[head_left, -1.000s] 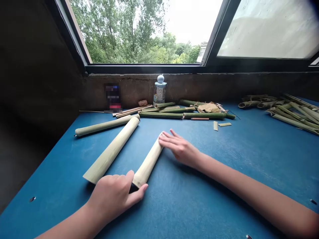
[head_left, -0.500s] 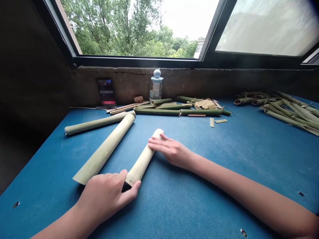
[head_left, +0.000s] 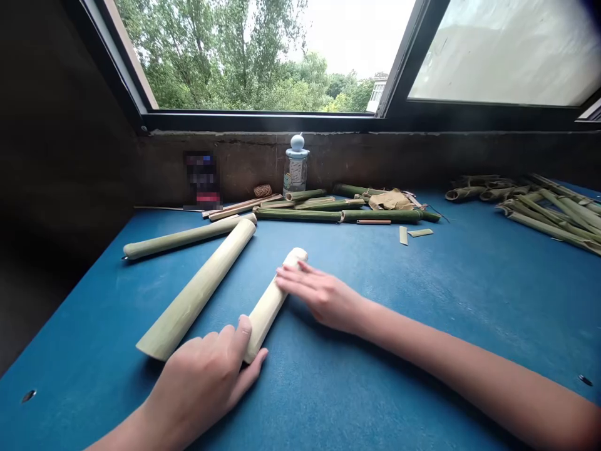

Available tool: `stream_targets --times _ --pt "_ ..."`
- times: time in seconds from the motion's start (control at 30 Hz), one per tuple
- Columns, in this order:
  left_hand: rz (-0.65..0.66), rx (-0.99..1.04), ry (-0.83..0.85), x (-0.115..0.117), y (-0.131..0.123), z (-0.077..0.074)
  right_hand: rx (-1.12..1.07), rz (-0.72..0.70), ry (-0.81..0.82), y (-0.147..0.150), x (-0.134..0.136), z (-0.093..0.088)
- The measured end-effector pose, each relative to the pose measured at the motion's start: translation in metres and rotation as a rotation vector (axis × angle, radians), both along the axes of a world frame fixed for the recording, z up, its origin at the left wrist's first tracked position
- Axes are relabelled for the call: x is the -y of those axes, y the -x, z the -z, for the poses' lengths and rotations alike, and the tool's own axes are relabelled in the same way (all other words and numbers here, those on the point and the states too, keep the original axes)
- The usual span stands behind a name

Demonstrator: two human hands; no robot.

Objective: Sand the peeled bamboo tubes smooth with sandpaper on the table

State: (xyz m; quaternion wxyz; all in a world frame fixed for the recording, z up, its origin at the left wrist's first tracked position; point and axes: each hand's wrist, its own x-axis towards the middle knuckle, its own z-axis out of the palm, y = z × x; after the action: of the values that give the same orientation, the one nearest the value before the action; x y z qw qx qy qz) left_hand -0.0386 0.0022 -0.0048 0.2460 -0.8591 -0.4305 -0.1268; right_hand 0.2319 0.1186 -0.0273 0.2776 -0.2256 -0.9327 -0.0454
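Note:
My left hand [head_left: 209,369] is closed around the near end of a short, pale split bamboo piece [head_left: 267,313], with the thumb and index finger on either side. Toward its far end, my right hand [head_left: 317,293] lies over the same piece, fingers stretched out and pressed together on its rounded top; its thumb is hidden. The piece slants away from me on the blue table, curved side up. Left of it lies a longer, wider split bamboo length [head_left: 201,291], its near end close to my left hand's knuckles.
A thinner bamboo stick [head_left: 178,241] lies at the left. Green bamboo lengths [head_left: 300,215], a pencil [head_left: 374,222] and a lidded jar [head_left: 296,169] stand or lie along the back. Two small bamboo slips [head_left: 403,235] are right of centre. Split bamboo strips [head_left: 558,210] pile up at the far right.
The bamboo piece has tilted slightly, and my left hand's grip covers more of its near end. My right hand has slid a little toward me along it. The view has shifted slightly.

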Motion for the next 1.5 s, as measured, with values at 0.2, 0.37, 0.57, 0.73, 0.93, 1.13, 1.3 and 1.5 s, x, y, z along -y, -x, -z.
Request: stream_targets --times 0.2,0.37,0.57,0.73,0.93,1.13,1.3,1.5 --pt "-0.037 -0.04 -0.041 -0.009 0.005 -0.006 -0.042 0.001 -0.031 0.024 0.004 -0.005" --pt "-0.047 -0.026 -0.008 -0.013 0.006 -0.007 -0.008 -0.058 -0.047 0.024 -0.002 -0.005" --pt "-0.073 -0.012 0.111 -0.012 0.009 -0.005 0.008 -0.111 -0.064 0.035 0.02 -0.009" --pt "-0.043 0.081 0.167 -0.013 0.011 -0.001 0.035 -0.075 -0.044 0.035 0.011 -0.01" --pt "0.024 0.133 0.195 -0.006 0.006 0.002 0.038 -0.058 -0.043 0.035 0.025 -0.008" --pt "-0.084 0.105 0.117 -0.069 0.057 -0.036 0.065 -0.003 0.006 0.027 0.032 -0.006" --pt "-0.527 0.083 0.151 -0.196 0.108 -0.086 0.037 -0.05 0.01 0.029 0.04 -0.009" --pt "-0.595 0.045 0.243 -0.268 0.098 -0.091 0.03 -0.036 -0.016 0.029 0.045 -0.012"
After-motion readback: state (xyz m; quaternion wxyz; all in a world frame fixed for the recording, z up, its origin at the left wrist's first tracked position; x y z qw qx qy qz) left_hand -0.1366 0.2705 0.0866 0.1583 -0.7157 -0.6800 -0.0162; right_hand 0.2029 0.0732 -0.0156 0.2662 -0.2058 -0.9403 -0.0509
